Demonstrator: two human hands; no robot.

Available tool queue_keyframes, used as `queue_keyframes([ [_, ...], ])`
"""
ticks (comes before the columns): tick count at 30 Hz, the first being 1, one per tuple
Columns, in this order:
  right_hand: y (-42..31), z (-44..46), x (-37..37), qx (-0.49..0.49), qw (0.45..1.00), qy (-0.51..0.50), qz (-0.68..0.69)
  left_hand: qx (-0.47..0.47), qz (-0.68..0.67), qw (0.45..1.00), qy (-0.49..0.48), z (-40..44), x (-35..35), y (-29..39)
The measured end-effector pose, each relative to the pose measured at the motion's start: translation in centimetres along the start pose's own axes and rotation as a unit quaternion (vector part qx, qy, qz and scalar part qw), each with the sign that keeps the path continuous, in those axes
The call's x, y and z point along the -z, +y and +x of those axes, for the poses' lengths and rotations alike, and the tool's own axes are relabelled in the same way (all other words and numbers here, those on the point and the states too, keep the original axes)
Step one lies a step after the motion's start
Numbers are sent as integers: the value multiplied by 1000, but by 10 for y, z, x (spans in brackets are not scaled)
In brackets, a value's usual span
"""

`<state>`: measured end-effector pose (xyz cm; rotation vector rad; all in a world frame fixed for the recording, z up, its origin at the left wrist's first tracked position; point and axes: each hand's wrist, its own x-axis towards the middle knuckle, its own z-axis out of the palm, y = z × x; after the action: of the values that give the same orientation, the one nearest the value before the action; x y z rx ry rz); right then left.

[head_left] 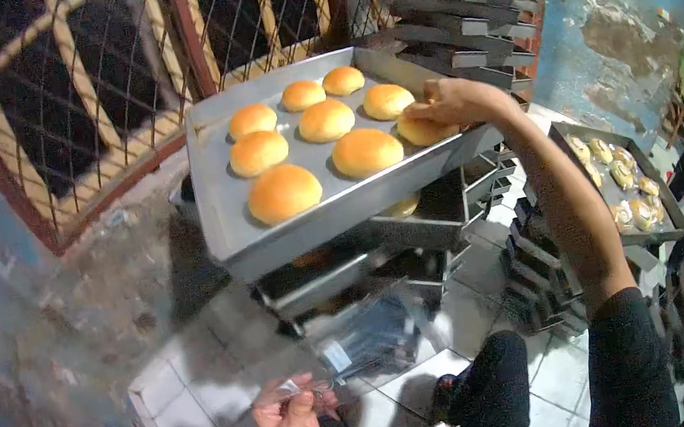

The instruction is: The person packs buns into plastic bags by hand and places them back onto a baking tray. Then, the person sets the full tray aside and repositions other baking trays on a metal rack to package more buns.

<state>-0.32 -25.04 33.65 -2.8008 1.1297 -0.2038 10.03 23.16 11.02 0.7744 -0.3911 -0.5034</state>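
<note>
Bun (434, 131) and right hand (457, 101) meet at the near right corner of the raised tray (317, 228), so your right hand is by far the nearer one. Your right forearm rises outside that corner and the hand turns inward over the rim, its fingers pointing across toward the tray's left side. They rest on the bun's upper side; the thumb is not clear, so you cannot tell whether the grip has come together around it. The bun is round, with no long axis to line up with; what counts is that the wall stands close beside it while its open side faces the middle of the tray. Its nearest neighbours are the bun toward the tray's far side and the large one along the front wall. Your left hand (294, 425) is lower, in front of the tray's near left part and well apart from the bun, with thumb and fingers pinched together on thin clear plastic (298, 387). A packet with a white label (336, 356) lies just beside that hand, below the tray's front wall; whether the two are joined, you cannot tell.
</note>
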Motion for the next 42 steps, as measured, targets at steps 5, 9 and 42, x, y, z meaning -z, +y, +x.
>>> queue_keyframes([
  [5, -27, -48, 7, 107, 976, 123, 143, 19, -12, 1000, -3, -8, -24, 6],
  [9, -57, -143, 20, 271, 826, 182, 460, 60, 25, 998, -18, -30, -27, 11],
  [42, -100, -353, -147, 310, 874, -158, 341, 311, 266, 752, -516, -51, 10, -20],
])
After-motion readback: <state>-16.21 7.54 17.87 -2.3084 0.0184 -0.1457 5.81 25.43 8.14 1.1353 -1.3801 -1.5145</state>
